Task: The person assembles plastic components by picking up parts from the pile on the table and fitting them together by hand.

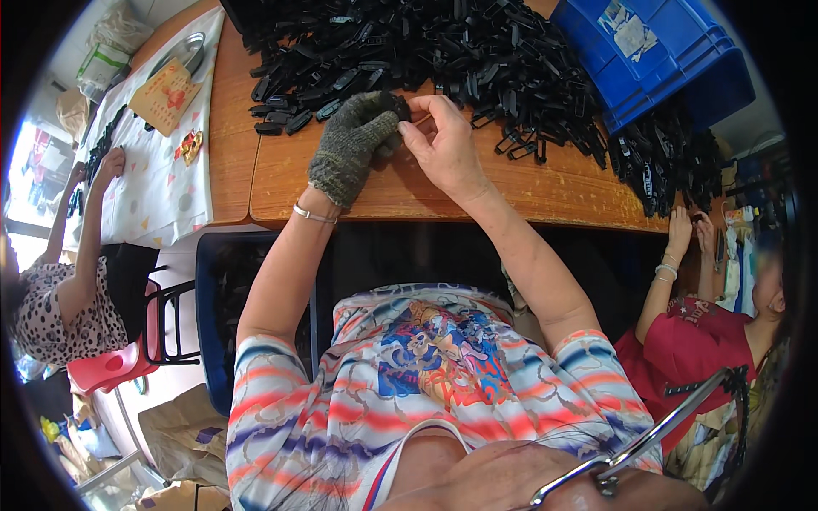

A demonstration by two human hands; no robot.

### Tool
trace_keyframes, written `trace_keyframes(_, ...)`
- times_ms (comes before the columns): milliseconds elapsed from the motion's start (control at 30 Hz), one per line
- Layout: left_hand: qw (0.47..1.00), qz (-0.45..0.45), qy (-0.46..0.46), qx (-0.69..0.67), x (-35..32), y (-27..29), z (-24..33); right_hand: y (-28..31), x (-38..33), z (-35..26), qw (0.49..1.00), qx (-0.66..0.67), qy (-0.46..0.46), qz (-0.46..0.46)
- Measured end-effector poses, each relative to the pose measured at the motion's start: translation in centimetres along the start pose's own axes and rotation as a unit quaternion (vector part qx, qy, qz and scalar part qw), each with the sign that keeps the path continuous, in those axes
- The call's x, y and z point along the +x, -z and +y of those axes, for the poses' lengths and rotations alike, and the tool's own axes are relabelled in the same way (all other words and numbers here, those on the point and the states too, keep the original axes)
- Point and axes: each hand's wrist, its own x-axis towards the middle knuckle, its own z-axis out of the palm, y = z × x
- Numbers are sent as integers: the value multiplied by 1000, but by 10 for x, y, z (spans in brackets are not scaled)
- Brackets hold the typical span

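Wooden table carries the work, seen from above. Left hand, in a grey knit glove, and bare right hand meet near the table's front edge, both pinching one small black clip between fingertips. Behind the hands a large heap of black clips spreads across the table. Blue crate stands at the heap's right end. To the left lies a patterned cloth, where another person's hand rests. At right, a person in red works with both hands raised at the table edge.
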Motion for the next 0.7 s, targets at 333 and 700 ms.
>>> trace_keyframes(333, 998, 40, -36, 15, -4, -3, 1, 1, 0, -1, 998, -63, -5, -10)
trace_keyframes(700, 999, 37, -20, -16, -7, -2, 1, 7, 5, -12, 1000, -11, 18, 5)
